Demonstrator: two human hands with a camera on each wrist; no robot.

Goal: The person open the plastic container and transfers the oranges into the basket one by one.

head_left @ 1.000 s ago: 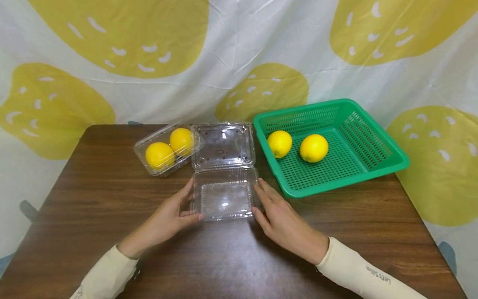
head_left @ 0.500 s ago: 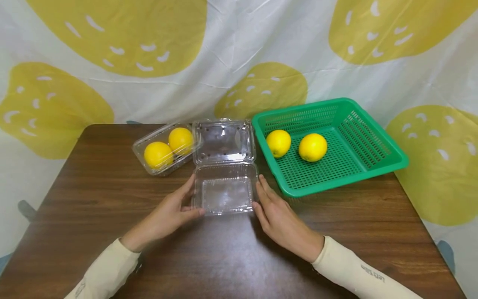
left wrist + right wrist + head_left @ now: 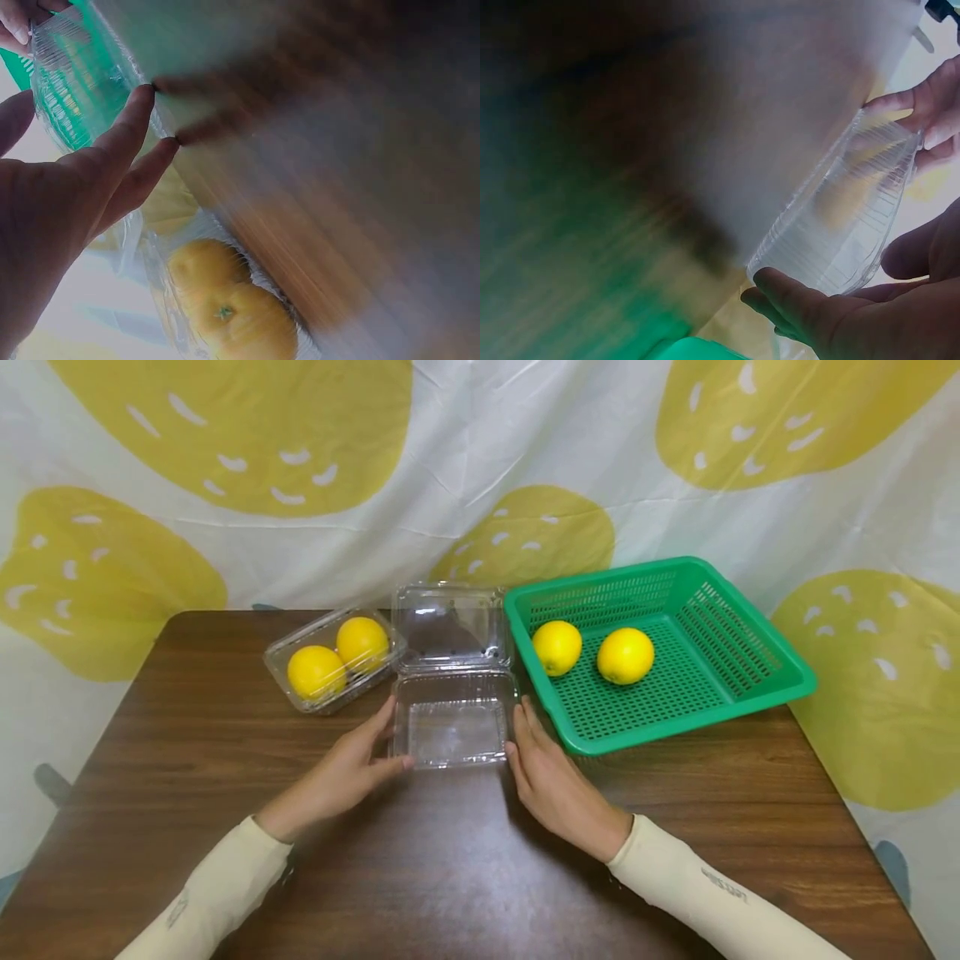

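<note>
A clear plastic clamshell box stands unfolded in the middle of the head view, its tray nearer me and its lid leaning toward the cloth behind. My left hand touches the tray's left side with extended fingers, the thumb at the near left corner. On the opposite side my right hand lies along the tray wall, fingers outstretched, thumb by the near right corner. Both wrist views show fingertips low on the tray, beside the tabletop. Nothing lies in the tray.
A second clear box with two yellow fruits stands at the left, close to the lid. At the right, a green basket holds two lemons. A patterned cloth hangs behind the brown table.
Both hands have moved forward with the unfolded box, sliding it away from me toward the cloth. Its lid has tipped up at the back. The basket and fruit box stay put.
</note>
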